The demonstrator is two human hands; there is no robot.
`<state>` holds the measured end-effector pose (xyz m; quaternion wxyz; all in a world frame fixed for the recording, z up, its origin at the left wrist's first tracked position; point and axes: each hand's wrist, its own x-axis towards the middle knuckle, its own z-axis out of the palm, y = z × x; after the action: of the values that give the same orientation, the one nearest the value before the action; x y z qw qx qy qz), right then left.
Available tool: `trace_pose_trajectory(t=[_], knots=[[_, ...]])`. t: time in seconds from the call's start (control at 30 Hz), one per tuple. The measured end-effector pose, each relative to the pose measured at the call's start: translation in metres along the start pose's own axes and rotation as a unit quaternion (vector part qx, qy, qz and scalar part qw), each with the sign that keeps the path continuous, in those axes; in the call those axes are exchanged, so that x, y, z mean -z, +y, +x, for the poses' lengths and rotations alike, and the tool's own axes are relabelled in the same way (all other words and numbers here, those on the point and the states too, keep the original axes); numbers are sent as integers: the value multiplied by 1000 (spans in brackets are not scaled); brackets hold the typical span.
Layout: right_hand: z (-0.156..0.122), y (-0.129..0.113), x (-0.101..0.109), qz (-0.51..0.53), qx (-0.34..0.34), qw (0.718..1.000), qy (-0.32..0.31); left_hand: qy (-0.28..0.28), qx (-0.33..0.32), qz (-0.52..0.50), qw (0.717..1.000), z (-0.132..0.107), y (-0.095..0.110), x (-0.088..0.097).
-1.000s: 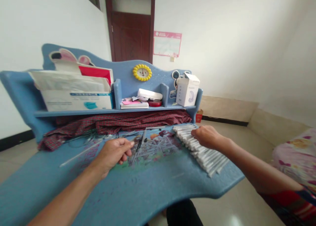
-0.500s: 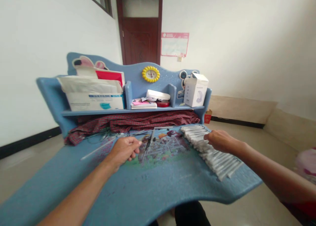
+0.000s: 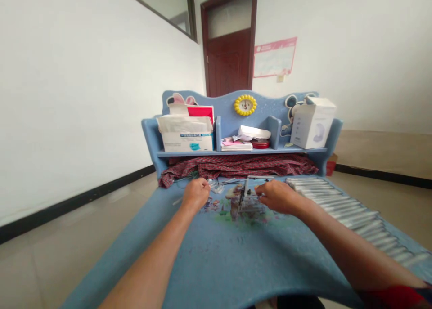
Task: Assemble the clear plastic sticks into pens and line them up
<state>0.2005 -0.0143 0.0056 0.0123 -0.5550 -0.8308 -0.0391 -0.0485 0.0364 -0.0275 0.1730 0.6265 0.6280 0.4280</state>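
Pale walls (image 3: pixel 354 43), a brown door (image 3: pixel 229 64) and a pink-edged poster (image 3: pixel 275 59) stand beyond our blue desk (image 3: pixel 205 259). Along its far side, we see a shelf (image 3: pixel 290 151) with a mask box (image 3: pixel 187 140) at left, a yellow clock (image 3: pixel 245 105) above the middle and a white box (image 3: pixel 312 123) at right. Checked cloth (image 3: pixel 246 166) lies bunched beneath it.

Between our two hands lie a few thin dark rods (image 3: pixel 241 197), their long axis running near to far, the near end slanting slightly left. They lie left of our right hand (image 3: pixel 276 196) and right of our left hand (image 3: pixel 196 195); the right is the nearer, its fingertips just beside them but apart. A pale tube (image 3: pixel 246 187) lies at their far end, on much the same line; we cannot tell whether they touch.

Our right grip has its fingertips drawn together, and so has the left; whether either pinches something thin, we cannot tell. Small clear parts (image 3: pixel 218 186) are scattered just right of our left fingertips. At the right of the desk, beyond our right forearm, many grey tubes (image 3: pixel 320 193) lie side by side, each pointing roughly left to right, the row reaching from far to near.
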Motion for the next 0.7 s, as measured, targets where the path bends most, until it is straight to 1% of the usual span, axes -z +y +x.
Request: trace_pose_trajectory(t=[0.1, 0.17, 0.23, 0.37, 0.5, 0.53, 0.6, 0.7], knots=[[25, -8, -14, 14, -24, 1000, 1, 20, -37, 61, 997, 1, -3, 1], [35, -7, -24, 19, -39, 999, 10, 30, -50, 101, 993, 1, -5, 1], [40, -4, -34, 23, -54, 998, 28, 28, -62, 129, 989, 1, -8, 0], [43, 7, -49, 31, -89, 993, 70, -13, -112, 155, 981, -2, -16, -6], [41, 17, -55, 52, -110, 988, 92, -66, -163, 149, 973, -6, -18, -16], [41, 18, -56, 56, -115, 987, 94, -76, -167, 161, 970, -7, -17, -17], [41, 19, -56, 57, -124, 986, 99, -82, -163, 224, 957, -8, -15, -16], [41, 17, -57, 54, -129, 984, 112, -57, -122, 354, 926, -5, -10, -4]])
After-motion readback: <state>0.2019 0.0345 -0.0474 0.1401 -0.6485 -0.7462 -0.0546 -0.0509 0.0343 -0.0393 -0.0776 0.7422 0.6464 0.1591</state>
